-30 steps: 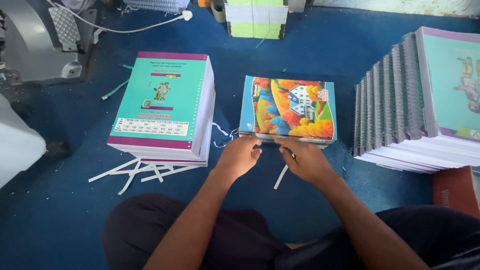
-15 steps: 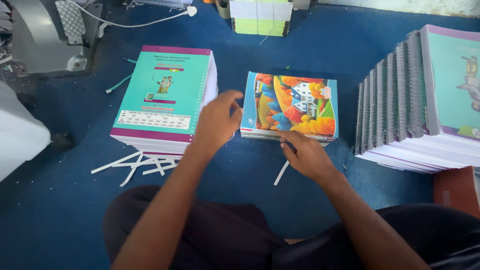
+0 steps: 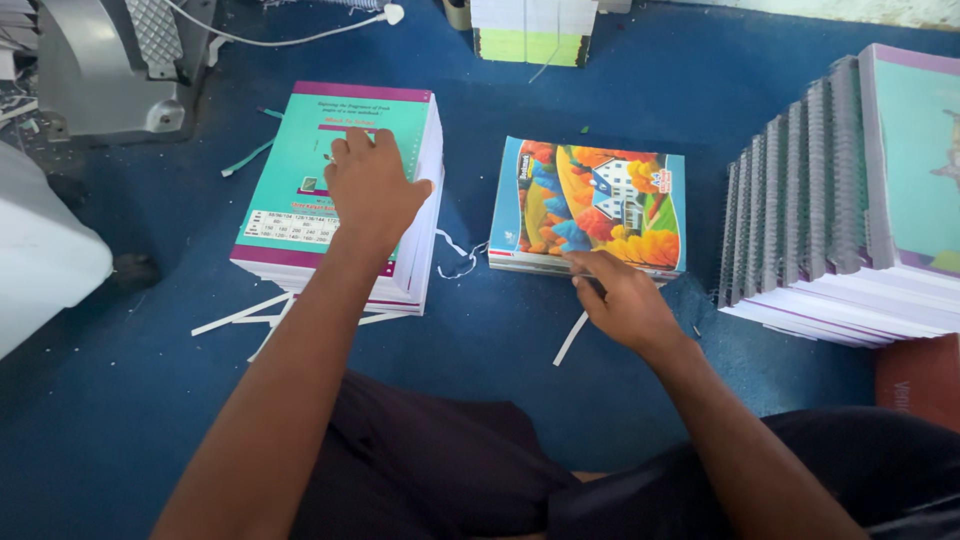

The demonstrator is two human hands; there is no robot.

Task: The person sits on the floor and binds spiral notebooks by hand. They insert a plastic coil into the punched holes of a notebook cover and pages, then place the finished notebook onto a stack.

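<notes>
The left hand (image 3: 368,190) is laid flat, fingers spread, on the teal-covered stack (image 3: 340,200). The colourful house-cover stack's (image 3: 590,205) near edge is touched by the loosely open right hand (image 3: 622,300).

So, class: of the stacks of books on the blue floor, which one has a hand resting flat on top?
The teal-covered stack at left: the left hand lies flat on it. The right hand only touches the near edge of the colourful house-cover stack.

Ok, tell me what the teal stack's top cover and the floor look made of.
Teal cover: probably coated card, smooth with a slight sheen; the left hand lies flat on it. Floor: looks like blue carpet or felt, matt and faintly fuzzy, though that's uncertain.
</notes>
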